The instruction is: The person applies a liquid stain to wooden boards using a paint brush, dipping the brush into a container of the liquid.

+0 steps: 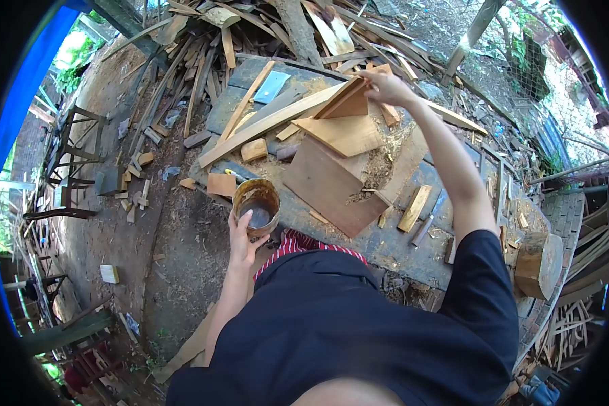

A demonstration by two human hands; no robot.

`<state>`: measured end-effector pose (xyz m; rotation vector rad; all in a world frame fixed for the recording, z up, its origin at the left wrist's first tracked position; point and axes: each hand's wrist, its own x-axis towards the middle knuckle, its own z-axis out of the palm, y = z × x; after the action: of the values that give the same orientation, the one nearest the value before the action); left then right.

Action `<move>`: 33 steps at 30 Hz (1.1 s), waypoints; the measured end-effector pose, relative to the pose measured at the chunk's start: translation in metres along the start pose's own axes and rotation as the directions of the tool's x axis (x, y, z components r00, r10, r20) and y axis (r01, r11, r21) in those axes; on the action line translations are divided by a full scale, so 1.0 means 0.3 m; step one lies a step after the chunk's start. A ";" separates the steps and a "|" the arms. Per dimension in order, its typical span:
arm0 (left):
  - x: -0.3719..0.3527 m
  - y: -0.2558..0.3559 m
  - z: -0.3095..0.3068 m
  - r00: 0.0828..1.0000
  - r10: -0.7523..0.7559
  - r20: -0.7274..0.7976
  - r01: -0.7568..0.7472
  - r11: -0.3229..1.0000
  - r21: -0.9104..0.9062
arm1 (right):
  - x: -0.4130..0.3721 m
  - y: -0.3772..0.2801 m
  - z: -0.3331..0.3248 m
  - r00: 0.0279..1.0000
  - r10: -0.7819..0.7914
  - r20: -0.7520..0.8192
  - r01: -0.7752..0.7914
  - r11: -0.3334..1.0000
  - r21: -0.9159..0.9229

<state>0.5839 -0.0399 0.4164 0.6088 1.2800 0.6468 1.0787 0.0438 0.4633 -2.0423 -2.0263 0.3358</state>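
My left hand [242,237] is wrapped round a round, stained brown pot [272,192], with the thumb over its rim. A dark greyish bottom shows inside the pot. Over the workbench, my right hand [390,89] has its fingers bent together at the upper end of a reddish-brown wooden piece [348,100]; what they pinch is too small to make out. Below that piece lies a pale angled board [345,134]. A wide brown panel [325,177] rests nearer to me, and a long light plank [271,125] runs beside them.
The dark workbench [386,247] carries wood shavings [386,152], a chisel-like tool [423,230], a small wood block [414,208] and a light blue sheet [271,87]. Scrap wood [203,74] is piled behind. A log stump [538,265] stands at right, offcuts [132,193] lie on the ground.
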 end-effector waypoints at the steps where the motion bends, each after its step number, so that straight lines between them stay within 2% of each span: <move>1: -0.003 0.004 0.001 1.000 0.003 0.010 -0.003 1.000 -0.006 | -0.036 -0.036 -0.019 1.000 0.023 -0.010 -0.024 0.999 -0.026; 2: -0.005 0.007 -0.003 1.000 0.001 0.018 0.000 1.000 -0.015 | -0.070 -0.045 0.012 0.976 0.085 -0.200 -0.089 0.996 -0.010; 3: -0.005 0.013 0.000 1.000 0.002 0.025 -0.001 1.000 -0.025 | -0.098 -0.048 0.040 0.913 0.140 -0.383 -0.144 0.989 0.018; 4: -0.017 0.022 0.011 1.000 0.023 0.006 -0.023 0.999 -0.024 | -0.130 -0.063 0.030 0.877 0.271 -0.396 -0.251 0.963 0.102; 5: -0.023 0.029 0.013 1.000 0.027 0.007 -0.027 0.999 -0.032 | -0.169 -0.083 0.014 0.829 0.398 -0.394 -0.350 0.917 0.189; 7: -0.036 0.032 -0.004 0.999 0.008 -0.046 -0.007 1.000 0.018 | -0.299 -0.139 -0.014 0.796 0.482 -0.365 -0.307 0.842 0.443; 9: -0.046 0.022 -0.020 0.997 -0.017 -0.069 0.020 0.999 0.040 | -0.410 -0.179 -0.013 0.765 0.522 -0.376 -0.234 0.770 0.593; 11: -0.056 0.009 -0.032 0.992 -0.067 -0.111 0.076 0.994 0.081 | -0.514 -0.225 -0.021 0.760 0.630 -0.161 -0.247 0.508 0.825; 12: -0.073 0.019 -0.021 0.990 -0.074 -0.122 0.087 0.991 0.104 | -0.546 -0.243 -0.003 0.759 0.634 -0.149 -0.255 0.500 0.827; 14: -0.079 0.008 -0.025 0.986 -0.082 -0.147 0.102 0.986 0.133 | -0.577 -0.286 0.041 0.692 0.605 -0.395 -0.037 0.575 0.817; 15: -0.077 -0.001 -0.024 0.982 -0.088 -0.168 0.114 0.982 0.151 | -0.584 -0.298 0.062 0.692 0.609 -0.388 -0.042 0.571 0.820; 17: -0.061 -0.024 -0.009 0.978 -0.114 -0.176 0.145 0.975 0.170 | -0.596 -0.331 0.101 0.628 0.558 -0.542 -0.072 0.735 0.674; 19: -0.059 -0.047 0.010 0.973 -0.136 -0.187 0.171 0.967 0.186 | -0.587 -0.413 0.099 0.641 0.561 -0.523 -0.095 0.735 0.671; 21: -0.056 -0.065 0.059 0.986 -0.121 -0.119 0.145 0.964 0.222 | -0.561 -0.517 0.094 0.690 0.529 -0.494 0.082 0.621 0.779; 23: -0.058 -0.066 0.118 0.990 -0.110 -0.085 0.126 0.970 0.209 | -0.528 -0.608 0.120 0.751 0.349 -0.560 0.294 0.584 0.757; 25: -0.066 -0.047 0.179 0.998 -0.068 0.010 0.063 0.960 0.274 | -0.520 -0.686 0.141 0.918 0.140 -0.371 0.268 0.470 0.841; 27: -0.080 -0.019 0.220 0.997 -0.073 0.006 0.070 0.968 0.241 | -0.512 -0.742 0.199 0.915 -0.034 -0.402 0.342 0.595 0.728; 28: -0.076 -0.028 0.220 0.997 -0.011 0.081 -0.006 0.978 0.211 | -0.511 -0.748 0.218 0.936 -0.130 -0.326 0.326 0.667 0.670; 29: -0.067 -0.040 0.218 0.987 0.056 0.153 -0.083 0.981 0.175 | -0.507 -0.761 0.241 0.932 -0.155 -0.327 0.343 0.666 0.662; 31: -0.022 -0.094 0.191 0.981 0.113 0.157 -0.141 0.974 0.175 | -0.501 -0.780 0.289 0.962 -0.182 -0.205 0.263 0.820 0.508; 33: 0.007 -0.138 0.170 0.957 0.234 0.173 -0.290 0.823 0.488 | -0.518 -0.779 0.321 0.964 -0.223 -0.143 0.264 0.849 0.457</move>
<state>0.6384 -0.0691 0.3942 1.2626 1.2812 0.4857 0.8249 -0.1091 0.4483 -1.4613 -1.8878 0.6128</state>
